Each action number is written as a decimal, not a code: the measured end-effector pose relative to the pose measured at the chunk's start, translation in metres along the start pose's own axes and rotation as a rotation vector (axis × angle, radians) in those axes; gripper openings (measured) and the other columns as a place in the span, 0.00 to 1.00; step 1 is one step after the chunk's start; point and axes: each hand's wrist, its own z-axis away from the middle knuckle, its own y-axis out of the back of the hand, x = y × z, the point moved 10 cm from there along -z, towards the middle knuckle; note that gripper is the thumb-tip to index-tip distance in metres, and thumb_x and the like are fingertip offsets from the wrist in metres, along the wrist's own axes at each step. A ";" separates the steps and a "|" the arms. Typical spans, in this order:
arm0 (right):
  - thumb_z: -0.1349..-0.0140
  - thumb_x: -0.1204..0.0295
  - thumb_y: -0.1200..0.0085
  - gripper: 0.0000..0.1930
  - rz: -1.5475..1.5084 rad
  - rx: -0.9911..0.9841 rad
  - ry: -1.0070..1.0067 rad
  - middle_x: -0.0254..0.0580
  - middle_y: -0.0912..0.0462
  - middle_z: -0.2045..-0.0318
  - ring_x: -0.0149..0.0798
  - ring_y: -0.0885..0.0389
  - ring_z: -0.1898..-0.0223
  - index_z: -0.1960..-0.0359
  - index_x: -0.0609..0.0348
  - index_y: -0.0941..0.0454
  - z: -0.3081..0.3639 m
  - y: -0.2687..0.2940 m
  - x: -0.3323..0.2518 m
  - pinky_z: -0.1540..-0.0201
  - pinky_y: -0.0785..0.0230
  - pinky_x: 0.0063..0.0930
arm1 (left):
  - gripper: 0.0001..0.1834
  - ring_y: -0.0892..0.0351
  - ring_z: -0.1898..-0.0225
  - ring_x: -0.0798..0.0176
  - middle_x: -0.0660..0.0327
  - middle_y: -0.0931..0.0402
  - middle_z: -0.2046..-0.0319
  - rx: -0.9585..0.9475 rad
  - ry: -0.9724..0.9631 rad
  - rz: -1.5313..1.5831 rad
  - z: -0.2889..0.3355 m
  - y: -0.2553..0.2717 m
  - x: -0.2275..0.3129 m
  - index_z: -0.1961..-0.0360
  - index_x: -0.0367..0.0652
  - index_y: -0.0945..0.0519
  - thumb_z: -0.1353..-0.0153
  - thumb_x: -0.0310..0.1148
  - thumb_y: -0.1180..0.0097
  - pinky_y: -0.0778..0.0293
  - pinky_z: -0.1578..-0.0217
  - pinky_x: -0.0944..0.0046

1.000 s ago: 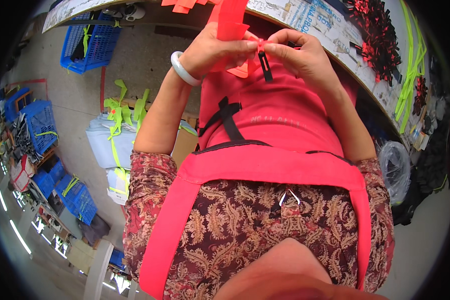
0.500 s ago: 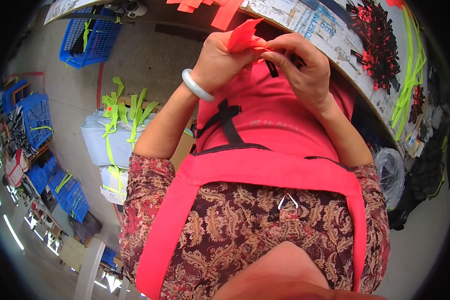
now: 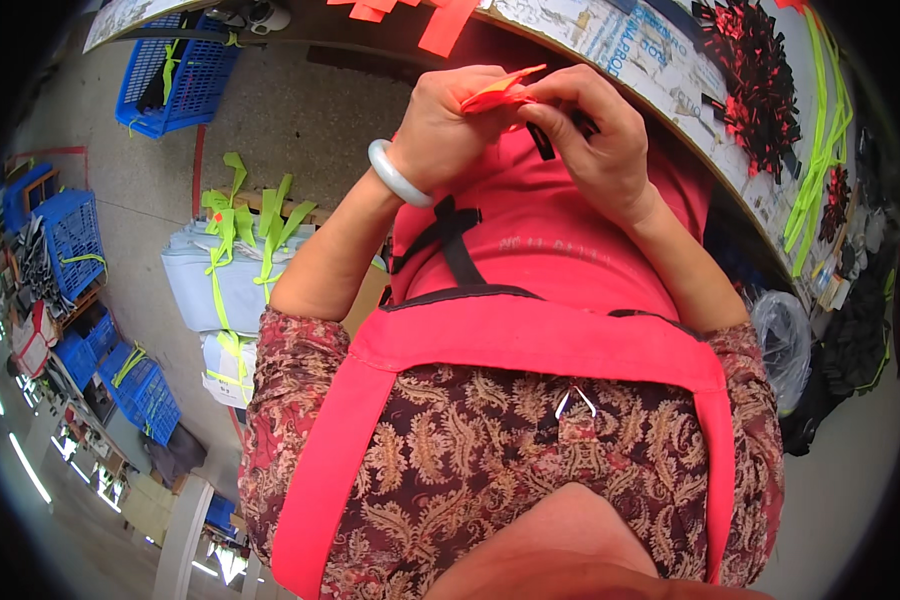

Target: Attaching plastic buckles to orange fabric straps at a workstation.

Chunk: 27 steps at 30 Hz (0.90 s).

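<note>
My left hand point(image 3: 452, 125), with a pale bangle on its wrist, is closed around a bright orange fabric piece point(image 3: 492, 96). Part of that piece sticks out above the fist, toward the other hand. My right hand point(image 3: 602, 140) pinches at the orange piece's edge with thumb and fingertips. A dark strip point(image 3: 541, 141) hangs below the right thumb, and more dark material shows inside the curled fingers; how it joins the orange piece is hidden. Both hands are held up in front of the red apron point(image 3: 540, 215), near the table edge.
On the worktable point(image 3: 560, 25) lie orange strips point(image 3: 448, 25), a pile of black-and-red strips point(image 3: 755, 85) and long yellow-green strips point(image 3: 820, 140). Blue crates point(image 3: 175, 85) stand on the floor to the left. Nearer is a tied light-blue bundle point(image 3: 195, 275). A clear plastic bag point(image 3: 780, 345) is under the table.
The orange piece has tipped over and lies flatter between my hands. My left hand has turned slightly, and my right hand has shifted a little left. Both keep their hold.
</note>
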 end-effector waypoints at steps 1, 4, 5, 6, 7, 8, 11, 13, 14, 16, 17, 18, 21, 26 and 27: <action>0.45 0.77 0.37 0.07 0.000 -0.001 0.001 0.39 0.21 0.71 0.33 0.25 0.73 0.66 0.62 0.21 0.000 -0.001 0.000 0.69 0.32 0.22 | 0.05 0.26 0.72 0.74 0.64 0.22 0.73 0.050 0.001 0.035 0.001 0.001 -0.004 0.64 0.35 0.19 0.42 0.24 0.41 0.29 0.72 0.71; 0.45 0.77 0.38 0.07 0.006 0.006 -0.014 0.39 0.22 0.72 0.33 0.24 0.72 0.66 0.62 0.22 0.001 -0.001 0.004 0.69 0.32 0.23 | 0.05 0.28 0.74 0.74 0.64 0.23 0.75 0.093 0.084 0.095 0.002 0.003 -0.013 0.65 0.35 0.19 0.42 0.24 0.41 0.30 0.74 0.71; 0.45 0.77 0.38 0.06 -0.027 0.008 -0.057 0.39 0.22 0.72 0.33 0.24 0.72 0.66 0.62 0.22 0.002 -0.001 0.011 0.70 0.32 0.23 | 0.04 0.28 0.75 0.73 0.64 0.24 0.75 0.085 0.168 0.119 0.003 0.003 -0.020 0.67 0.34 0.20 0.43 0.23 0.41 0.31 0.74 0.71; 0.45 0.77 0.38 0.06 -0.063 0.011 -0.099 0.39 0.22 0.72 0.33 0.24 0.72 0.66 0.62 0.22 0.003 -0.001 0.018 0.70 0.32 0.23 | 0.04 0.28 0.75 0.73 0.64 0.24 0.75 0.088 0.168 0.118 0.002 0.004 -0.020 0.67 0.34 0.20 0.43 0.23 0.41 0.31 0.74 0.71; 0.45 0.77 0.38 0.06 -0.064 0.009 -0.099 0.39 0.22 0.72 0.33 0.24 0.72 0.66 0.62 0.22 0.003 0.000 0.017 0.70 0.32 0.23 | 0.03 0.28 0.76 0.74 0.64 0.25 0.77 0.042 0.229 0.134 0.004 0.000 -0.025 0.68 0.34 0.20 0.43 0.23 0.41 0.31 0.75 0.71; 0.44 0.77 0.38 0.06 0.002 0.001 -0.029 0.39 0.22 0.72 0.33 0.24 0.72 0.66 0.62 0.22 0.004 0.001 0.008 0.70 0.32 0.23 | 0.03 0.29 0.76 0.74 0.65 0.25 0.78 -0.005 0.289 0.149 0.005 -0.005 -0.029 0.69 0.34 0.20 0.43 0.23 0.41 0.32 0.76 0.71; 0.43 0.78 0.39 0.05 0.059 -0.018 0.033 0.38 0.22 0.73 0.30 0.24 0.72 0.66 0.63 0.22 0.004 -0.002 -0.003 0.69 0.32 0.22 | 0.03 0.29 0.77 0.75 0.66 0.25 0.80 0.080 0.078 0.135 0.003 -0.002 -0.003 0.71 0.36 0.20 0.42 0.24 0.41 0.32 0.76 0.71; 0.43 0.78 0.39 0.05 -0.060 -0.018 -0.088 0.37 0.22 0.73 0.28 0.25 0.72 0.66 0.63 0.22 0.005 -0.003 0.017 0.69 0.32 0.21 | 0.02 0.29 0.77 0.75 0.65 0.25 0.80 0.096 0.058 0.017 -0.001 -0.001 -0.006 0.71 0.36 0.20 0.42 0.24 0.41 0.32 0.76 0.71; 0.43 0.78 0.39 0.05 -0.090 -0.008 -0.096 0.37 0.23 0.73 0.28 0.25 0.72 0.66 0.63 0.22 0.005 -0.004 0.020 0.69 0.33 0.21 | 0.02 0.29 0.77 0.74 0.65 0.25 0.79 0.113 0.075 0.072 0.001 -0.001 -0.015 0.70 0.35 0.20 0.43 0.23 0.42 0.32 0.76 0.71; 0.43 0.78 0.39 0.05 -0.096 -0.014 -0.124 0.37 0.23 0.73 0.28 0.25 0.72 0.66 0.63 0.23 0.005 -0.002 0.022 0.69 0.33 0.21 | 0.02 0.29 0.77 0.73 0.64 0.26 0.79 0.128 0.092 0.136 0.000 -0.003 -0.018 0.70 0.34 0.21 0.43 0.23 0.42 0.32 0.76 0.71; 0.43 0.78 0.39 0.05 -0.107 -0.020 -0.150 0.37 0.23 0.72 0.28 0.26 0.72 0.66 0.63 0.23 0.004 -0.001 0.024 0.69 0.33 0.20 | 0.02 0.29 0.77 0.73 0.64 0.25 0.79 0.110 0.117 0.137 -0.001 -0.003 -0.019 0.70 0.34 0.21 0.43 0.23 0.42 0.32 0.76 0.71; 0.43 0.78 0.39 0.05 -0.108 -0.022 -0.152 0.37 0.23 0.72 0.28 0.26 0.72 0.66 0.63 0.23 0.003 0.001 0.020 0.69 0.33 0.20 | 0.02 0.29 0.77 0.73 0.64 0.25 0.78 0.093 0.144 0.135 -0.002 -0.003 -0.018 0.70 0.34 0.21 0.43 0.22 0.42 0.32 0.76 0.71; 0.43 0.79 0.40 0.06 0.087 -0.023 0.059 0.37 0.23 0.73 0.28 0.26 0.73 0.65 0.63 0.23 0.001 0.005 -0.006 0.70 0.33 0.20 | 0.02 0.29 0.75 0.76 0.67 0.25 0.77 0.031 -0.013 -0.010 -0.008 -0.004 0.006 0.67 0.36 0.20 0.41 0.23 0.42 0.31 0.74 0.74; 0.44 0.79 0.39 0.06 -0.034 0.023 -0.072 0.38 0.24 0.73 0.30 0.25 0.73 0.65 0.63 0.23 0.001 0.007 0.018 0.70 0.34 0.21 | 0.03 0.28 0.74 0.76 0.67 0.25 0.75 0.039 0.024 -0.030 -0.009 -0.005 -0.003 0.67 0.35 0.20 0.41 0.24 0.42 0.30 0.74 0.73; 0.44 0.79 0.39 0.06 -0.037 0.019 -0.070 0.38 0.24 0.73 0.30 0.25 0.73 0.65 0.63 0.23 0.000 0.008 0.014 0.70 0.34 0.21 | 0.03 0.28 0.74 0.76 0.67 0.25 0.75 0.032 0.129 0.072 -0.008 -0.005 -0.010 0.67 0.35 0.20 0.41 0.24 0.42 0.30 0.73 0.74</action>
